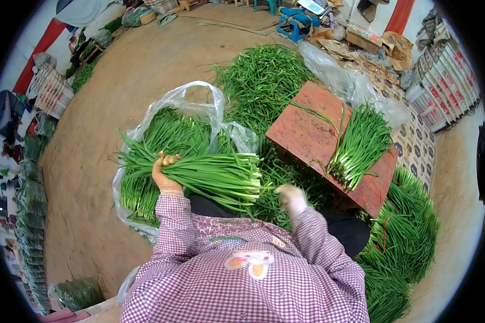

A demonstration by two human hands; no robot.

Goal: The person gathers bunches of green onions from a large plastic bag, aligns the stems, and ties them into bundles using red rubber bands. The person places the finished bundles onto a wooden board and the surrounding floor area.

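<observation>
A thick bunch of green garlic chives [214, 173] lies sideways in my left hand [165, 171], which is closed around its leafy part. The pale cut ends point right, towards my right hand [290, 196]. That hand is blurred and sits just past the stem ends, near a thin pale stalk; whether its fingers hold the stalk is unclear. Under and behind the bunch stands an open clear plastic bag [119, 189] full of chives. At the right, another bunch of chives [359, 145] rests on a reddish wooden board [307, 121], beside thin red ties.
Loose chives [266, 72] are heaped beyond the bag and under the board. Tied bundles [404, 226] lie on the floor at the right. White plastic crates [444, 89] stand at the far right, and a blue stool [293, 28] at the back. Filled bags [34, 189] line the left wall.
</observation>
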